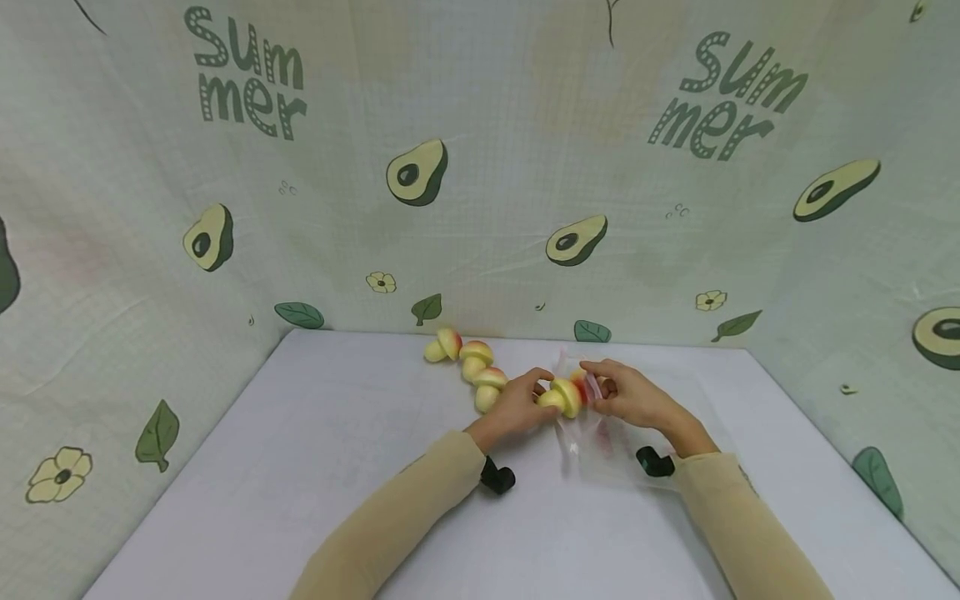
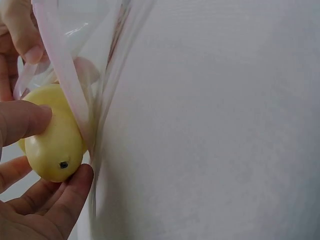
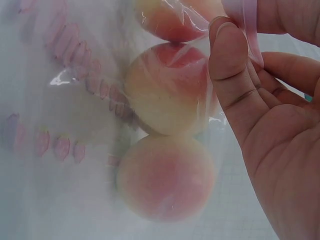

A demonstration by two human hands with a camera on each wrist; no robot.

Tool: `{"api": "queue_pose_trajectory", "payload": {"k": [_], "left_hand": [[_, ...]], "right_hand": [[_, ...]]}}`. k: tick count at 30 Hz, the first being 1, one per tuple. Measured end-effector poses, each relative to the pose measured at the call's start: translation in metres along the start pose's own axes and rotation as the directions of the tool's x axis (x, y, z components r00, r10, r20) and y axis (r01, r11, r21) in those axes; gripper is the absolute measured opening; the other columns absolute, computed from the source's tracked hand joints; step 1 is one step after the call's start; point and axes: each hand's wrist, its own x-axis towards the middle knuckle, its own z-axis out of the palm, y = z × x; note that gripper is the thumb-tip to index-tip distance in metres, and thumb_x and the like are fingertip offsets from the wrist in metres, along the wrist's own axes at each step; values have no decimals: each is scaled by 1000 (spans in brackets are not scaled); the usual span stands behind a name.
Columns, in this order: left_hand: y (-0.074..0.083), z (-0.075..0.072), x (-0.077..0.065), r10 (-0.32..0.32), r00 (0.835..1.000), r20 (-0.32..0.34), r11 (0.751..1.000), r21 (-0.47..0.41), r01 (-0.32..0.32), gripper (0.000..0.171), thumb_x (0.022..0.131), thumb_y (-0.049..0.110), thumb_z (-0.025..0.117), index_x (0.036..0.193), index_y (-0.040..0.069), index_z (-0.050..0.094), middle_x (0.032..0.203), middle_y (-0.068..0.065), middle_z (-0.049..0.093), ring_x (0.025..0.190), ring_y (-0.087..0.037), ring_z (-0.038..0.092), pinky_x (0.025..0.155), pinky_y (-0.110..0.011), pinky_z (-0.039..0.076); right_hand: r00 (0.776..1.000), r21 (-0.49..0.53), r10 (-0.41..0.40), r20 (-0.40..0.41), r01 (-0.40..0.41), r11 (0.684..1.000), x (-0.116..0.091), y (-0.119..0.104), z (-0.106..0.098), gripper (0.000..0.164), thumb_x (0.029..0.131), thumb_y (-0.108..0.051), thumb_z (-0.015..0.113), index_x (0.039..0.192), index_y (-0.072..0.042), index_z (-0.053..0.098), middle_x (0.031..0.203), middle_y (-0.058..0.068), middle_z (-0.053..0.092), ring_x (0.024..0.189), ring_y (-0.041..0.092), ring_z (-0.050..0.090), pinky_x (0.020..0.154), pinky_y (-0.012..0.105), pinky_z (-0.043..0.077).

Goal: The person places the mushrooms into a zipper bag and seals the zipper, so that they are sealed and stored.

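Note:
My left hand [image 1: 516, 408] grips a yellow toy mushroom [image 1: 564, 398] with a red-tinged cap, its thumb and fingers around the pale stem. The mushroom sits at the mouth of a clear plastic bag [image 1: 622, 446], whose pink zip strip [image 2: 64, 75] runs beside it in the left wrist view. On the other side of the opening, my right hand [image 1: 637, 398] pinches the bag's edge between thumb and fingers. Through the film, the right wrist view shows several rounded red-and-yellow caps [image 3: 167, 177] and pink printed marks on the plastic.
Left of the bag, three more toy mushrooms [image 1: 476, 358] lie in a slanting row toward the back of the white table [image 1: 315, 450]. A printed cloth [image 1: 487, 233] with avocados and leaves rises along the table's back and sides. Black devices [image 1: 498, 477] sit at both wrists.

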Motion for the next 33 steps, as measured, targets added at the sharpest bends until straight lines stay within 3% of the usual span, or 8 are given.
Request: {"api": "queue_pose_trajectory", "payload": {"k": [7, 18, 30, 33], "left_hand": [[0, 5, 6, -25, 1000, -16, 999, 45, 25, 52, 83, 26, 72, 129, 15, 51, 104, -4, 64, 88, -12, 59, 76, -27, 48], [-2, 11, 18, -38, 994, -102, 999, 9, 40, 44, 84, 24, 74, 122, 11, 56, 104, -7, 64, 92, -16, 60, 78, -29, 49], [-2, 10, 19, -21, 995, -96, 999, 48, 26, 34, 85, 14, 72, 117, 5, 62, 107, -4, 63, 95, -16, 56, 83, -28, 46], [-3, 10, 21, -27, 994, -103, 999, 21, 29, 33, 85, 13, 71, 116, 5, 62, 107, -4, 63, 94, -17, 58, 81, -26, 47]], "right_hand": [[1000, -4, -1, -5, 1, 1000, 1, 0, -1, 64, 80, -5, 73, 138, 2, 46, 96, 6, 51, 78, 21, 47, 58, 25, 43], [1000, -3, -13, -11, 13, 1000, 1, 0, 1, 64, 79, -5, 73, 137, 2, 48, 90, 4, 50, 75, 18, 46, 56, 25, 40], [1000, 4, 7, -2, -7, 1000, 2, -2, -2, 63, 80, -4, 72, 138, 1, 47, 92, 6, 50, 78, 21, 46, 57, 24, 41], [1000, 5, 22, 6, -23, 1000, 2, -2, -2, 64, 81, -5, 72, 139, 1, 46, 93, 6, 49, 79, 22, 46, 57, 25, 41]]}}
